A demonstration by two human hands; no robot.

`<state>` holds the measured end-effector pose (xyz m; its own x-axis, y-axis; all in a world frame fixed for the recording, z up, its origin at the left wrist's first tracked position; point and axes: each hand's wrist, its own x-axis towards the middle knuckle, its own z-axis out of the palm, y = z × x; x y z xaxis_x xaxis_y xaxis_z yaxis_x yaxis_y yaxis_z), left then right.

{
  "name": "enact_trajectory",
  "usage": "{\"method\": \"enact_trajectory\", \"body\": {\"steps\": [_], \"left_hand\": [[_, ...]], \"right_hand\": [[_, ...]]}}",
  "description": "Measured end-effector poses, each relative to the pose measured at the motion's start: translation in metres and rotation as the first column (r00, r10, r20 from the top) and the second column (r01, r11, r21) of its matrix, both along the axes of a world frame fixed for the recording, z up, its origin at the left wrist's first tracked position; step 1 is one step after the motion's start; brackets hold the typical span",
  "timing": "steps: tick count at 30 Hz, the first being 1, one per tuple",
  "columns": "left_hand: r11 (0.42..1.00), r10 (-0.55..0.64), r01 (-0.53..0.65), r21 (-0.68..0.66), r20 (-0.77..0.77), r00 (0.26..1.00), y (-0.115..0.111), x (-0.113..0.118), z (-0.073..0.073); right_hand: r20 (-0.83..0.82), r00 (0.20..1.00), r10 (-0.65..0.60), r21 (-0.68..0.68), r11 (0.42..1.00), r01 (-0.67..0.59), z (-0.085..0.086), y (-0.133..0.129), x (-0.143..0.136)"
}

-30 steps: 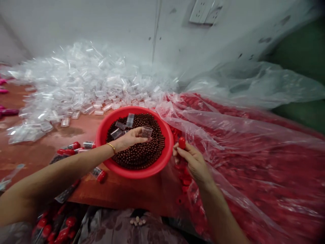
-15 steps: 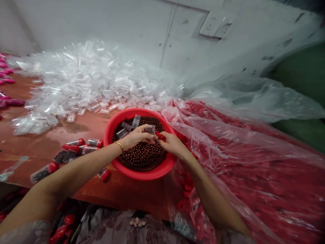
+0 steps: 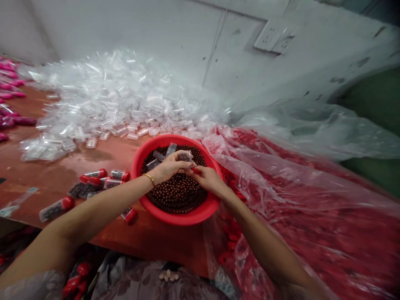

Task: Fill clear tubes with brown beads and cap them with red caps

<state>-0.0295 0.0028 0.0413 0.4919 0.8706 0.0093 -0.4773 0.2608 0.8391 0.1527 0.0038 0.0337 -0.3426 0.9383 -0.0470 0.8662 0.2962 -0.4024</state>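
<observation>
Over a red plastic basin (image 3: 137, 166) of shiny brown beads (image 3: 178, 189), my left hand (image 3: 173, 165) is closed round a clear plastic tube (image 3: 185, 156) with dark beads showing inside. My right hand (image 3: 206, 178) pinches a small red cap (image 3: 196, 171) right at the tube's lower end; whether the cap is seated there, I cannot tell. Several other clear tubes (image 3: 171, 149) lie on the beads at the basin's far left side. A gold bracelet (image 3: 150, 179) circles my left wrist.
Bead-filled tubes with red caps (image 3: 56, 208) lie on the brown table (image 3: 106, 156) to the left. A heap of empty clear tubes (image 3: 118, 91) rises against the wall. Right of the basin spreads a large clear plastic bag of red caps (image 3: 312, 208). Pink items (image 3: 12, 79) sit far left.
My right hand has drawn closer to my left, bringing the red cap up against the tube. The whole view has shifted slightly, so everything appears a little further right.
</observation>
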Motion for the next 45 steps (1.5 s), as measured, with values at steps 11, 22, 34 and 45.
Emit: {"method": "enact_trajectory", "body": {"steps": [11, 22, 34, 45], "left_hand": [[0.976, -0.111, 0.152, 0.154, -0.248, 0.962, -0.005, 0.008, -0.003], [0.976, -0.112, 0.164, 0.141, -0.315, 0.942, -0.010, 0.008, 0.004], [0.973, 0.068, 0.006, 0.231, -0.311, 0.948, -0.004, 0.007, -0.003], [0.961, 0.178, -0.092, 0.259, -0.330, 0.927, -0.005, 0.010, -0.002]], "right_hand": [[-0.707, 0.707, 0.031, -0.065, 0.992, -0.108, 0.050, 0.005, -0.016], [-0.830, 0.450, -0.329, -0.335, 0.940, 0.068, 0.042, -0.005, 0.002], [-0.906, 0.350, -0.238, -0.199, 0.969, 0.143, 0.016, -0.018, -0.016], [-0.775, 0.516, -0.364, -0.339, 0.929, 0.147, 0.022, -0.040, 0.005]]}}
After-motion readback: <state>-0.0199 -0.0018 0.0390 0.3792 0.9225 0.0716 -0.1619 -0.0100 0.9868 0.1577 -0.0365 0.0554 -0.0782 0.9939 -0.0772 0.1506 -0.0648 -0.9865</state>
